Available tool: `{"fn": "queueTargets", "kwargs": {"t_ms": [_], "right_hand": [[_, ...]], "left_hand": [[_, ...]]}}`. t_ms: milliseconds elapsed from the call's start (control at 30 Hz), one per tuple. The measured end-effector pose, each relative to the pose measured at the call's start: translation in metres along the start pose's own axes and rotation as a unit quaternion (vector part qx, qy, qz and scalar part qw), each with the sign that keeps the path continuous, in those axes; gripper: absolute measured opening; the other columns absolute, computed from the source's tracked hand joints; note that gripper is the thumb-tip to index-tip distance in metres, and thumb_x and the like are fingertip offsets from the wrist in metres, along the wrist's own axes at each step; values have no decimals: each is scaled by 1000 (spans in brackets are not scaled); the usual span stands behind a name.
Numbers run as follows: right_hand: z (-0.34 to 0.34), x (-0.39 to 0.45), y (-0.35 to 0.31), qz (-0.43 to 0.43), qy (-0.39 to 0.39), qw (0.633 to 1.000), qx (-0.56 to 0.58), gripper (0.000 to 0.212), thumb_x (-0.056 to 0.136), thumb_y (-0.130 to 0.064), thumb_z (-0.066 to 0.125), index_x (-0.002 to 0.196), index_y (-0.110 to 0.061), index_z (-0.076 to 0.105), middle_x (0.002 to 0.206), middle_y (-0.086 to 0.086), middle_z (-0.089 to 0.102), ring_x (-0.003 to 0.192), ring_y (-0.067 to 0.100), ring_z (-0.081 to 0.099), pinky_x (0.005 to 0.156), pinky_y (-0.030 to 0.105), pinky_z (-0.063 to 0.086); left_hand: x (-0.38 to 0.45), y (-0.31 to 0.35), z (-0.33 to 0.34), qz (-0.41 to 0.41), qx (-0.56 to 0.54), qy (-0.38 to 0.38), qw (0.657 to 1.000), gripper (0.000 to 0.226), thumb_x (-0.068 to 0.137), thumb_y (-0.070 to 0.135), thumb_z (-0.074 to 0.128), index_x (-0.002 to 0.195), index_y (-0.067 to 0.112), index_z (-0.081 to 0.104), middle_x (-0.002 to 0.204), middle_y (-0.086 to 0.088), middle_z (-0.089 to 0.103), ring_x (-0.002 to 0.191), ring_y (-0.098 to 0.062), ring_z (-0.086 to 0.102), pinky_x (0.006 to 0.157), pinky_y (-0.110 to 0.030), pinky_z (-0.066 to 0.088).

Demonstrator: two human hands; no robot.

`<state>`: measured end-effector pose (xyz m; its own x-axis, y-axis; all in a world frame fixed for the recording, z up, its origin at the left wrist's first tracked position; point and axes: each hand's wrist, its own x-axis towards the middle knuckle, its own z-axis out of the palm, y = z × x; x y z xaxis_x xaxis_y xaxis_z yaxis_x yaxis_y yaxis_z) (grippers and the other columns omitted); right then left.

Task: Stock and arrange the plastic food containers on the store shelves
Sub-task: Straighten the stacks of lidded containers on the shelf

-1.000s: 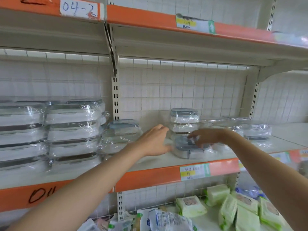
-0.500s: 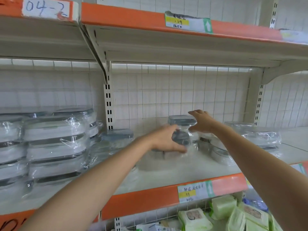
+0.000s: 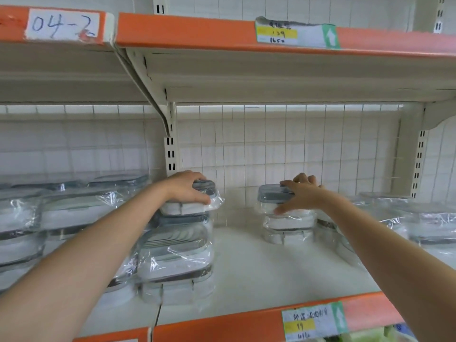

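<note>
Wrapped food containers: left hand (image 3: 185, 187) fingers clamp one (image 3: 191, 202) atop a stack (image 3: 176, 255); right hand (image 3: 299, 195) fingers clamp another (image 3: 274, 193), right of it on the shelf (image 3: 259, 272).

left hand (image 3: 187, 187) grips small wrapped container (image 3: 195, 206) atop left stack (image 3: 176, 255) | right hand (image 3: 299, 193) grips grey-lidded container (image 3: 274, 195) atop back stack (image 3: 287, 227) | shelf (image 3: 259, 270) orange-edged, price tag (image 3: 312, 322) at front

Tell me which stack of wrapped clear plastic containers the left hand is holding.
The taller stack beside the slotted upright; left hand grips its top container. The right hand holds the shorter stack.
</note>
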<state>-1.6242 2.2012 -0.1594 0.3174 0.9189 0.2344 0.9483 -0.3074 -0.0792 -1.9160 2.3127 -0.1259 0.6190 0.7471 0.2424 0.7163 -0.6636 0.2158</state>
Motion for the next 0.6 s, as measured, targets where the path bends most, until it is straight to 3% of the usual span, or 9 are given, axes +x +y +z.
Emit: {"fn": "queueTargets", "kwargs": {"t_ms": [100, 267, 433, 500, 600], "right_hand": [[0, -4, -2, 7, 0, 998, 62, 93, 67, -65, 68, 143, -31, 29, 134, 8, 32, 124, 29, 28, 105, 45, 31], [-11, -8, -33, -20, 95, 983, 154, 80, 68, -62, 69, 135, -31, 39, 126, 8, 38, 122, 27, 30, 101, 41, 33], [-18, 1, -97, -82, 107, 947, 292, 74, 69, -61, 68, 133, -33, 44, 120, 2, 33, 123, 24, 34, 105, 37, 33], [-13, 6, -127, -110, 102, 936, 318, 70, 71, -54, 72, 131, -29, 47, 117, -1, 31, 118, 22, 39, 100, 28, 34], [-3, 12, -170, -147, 94, 913, 369, 63, 73, -42, 76, 126, -24, 49, 117, 0, 31, 106, 18, 44, 89, 22, 36]], "left_hand": [[-1, -5, 4, -23, 9, -38, 999, 63, 75, 45, 71, 131, 28, 47, 126, 6, 52, 106, -13, 50, 90, -29, 42], [-9, 2, 2, -5, 106, -38, 994, 52, 85, 38, 65, 130, 15, 54, 130, -3, 55, 115, -21, 51, 93, -27, 42], [-47, 11, -25, 47, 160, 51, 985, 29, 83, 36, 69, 105, 19, 63, 108, 1, 52, 104, -17, 51, 86, -31, 44], [-66, 7, -35, 61, 171, 82, 980, 12, 85, 30, 68, 94, 23, 62, 93, 8, 50, 96, -15, 52, 78, -30, 43], [-85, -1, -39, 64, 182, 102, 976, 8, 85, 28, 66, 84, 25, 59, 83, 12, 45, 88, -13, 51, 73, -29, 42]]}}
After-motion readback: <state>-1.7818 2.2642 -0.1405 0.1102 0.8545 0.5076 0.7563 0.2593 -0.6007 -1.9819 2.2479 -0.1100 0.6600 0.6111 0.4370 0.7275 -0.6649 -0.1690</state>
